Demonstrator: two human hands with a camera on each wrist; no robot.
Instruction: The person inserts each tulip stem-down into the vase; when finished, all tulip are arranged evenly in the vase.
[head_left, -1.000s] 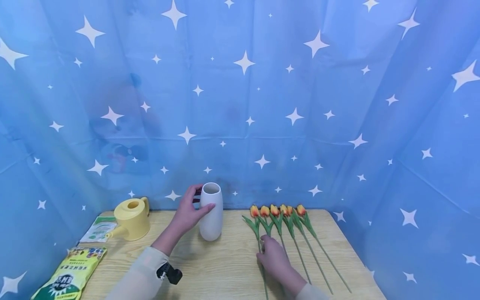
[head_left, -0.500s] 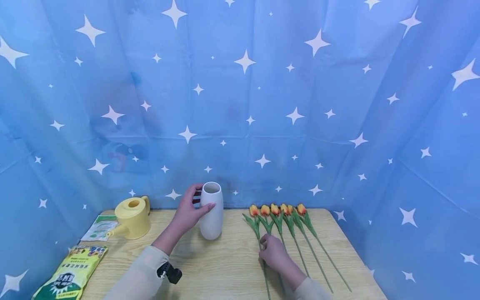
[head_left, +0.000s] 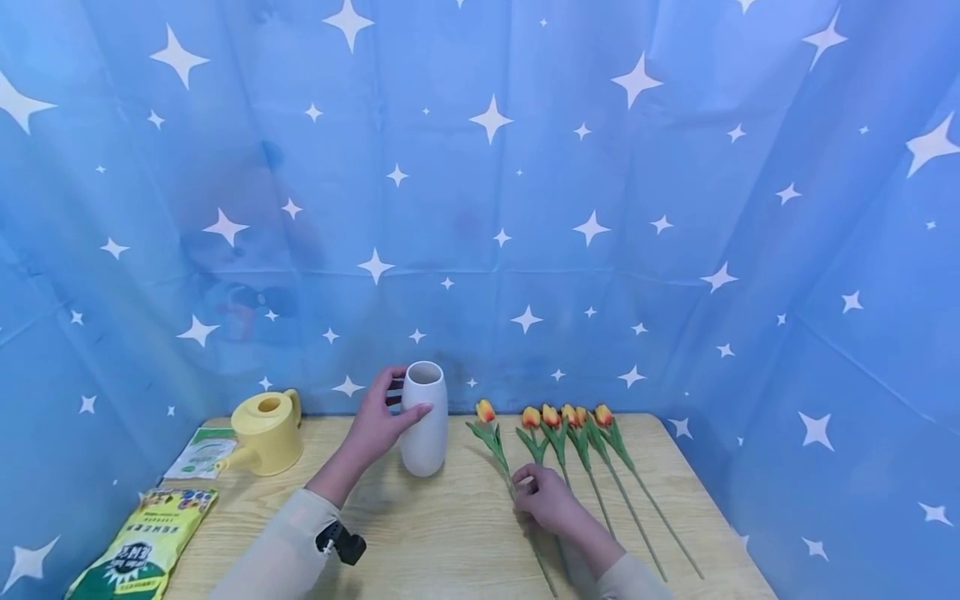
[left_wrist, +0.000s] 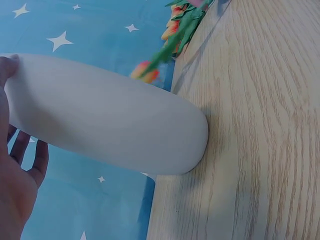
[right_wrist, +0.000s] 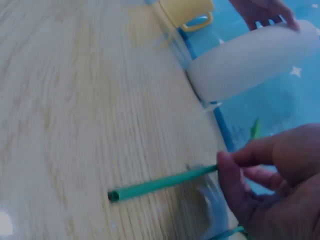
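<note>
A white vase (head_left: 424, 425) stands upright on the table, its mouth uppermost. My left hand (head_left: 381, 423) grips it near the top, thumb across the front and fingers behind. To the right, my right hand (head_left: 551, 500) pinches the green stem (right_wrist: 165, 184) of one orange-yellow tulip (head_left: 486, 411) between thumb and fingertips. That flower head leans towards the vase, apart from the others. Several more tulips (head_left: 577, 417) lie side by side on the table, stems pointing towards me; my right hand partly covers some of those stems.
A yellow watering can (head_left: 266, 437) stands at the back left, its spout over a white-green packet (head_left: 201, 455). Nearer on the left lies a yellow-green bag (head_left: 146, 542). A blue star-patterned curtain (head_left: 480, 208) hangs behind the wooden table (head_left: 442, 542).
My right hand has taken up the leftmost tulip, whose head has swung left, away from the row. The left hand has stayed on the vase.
</note>
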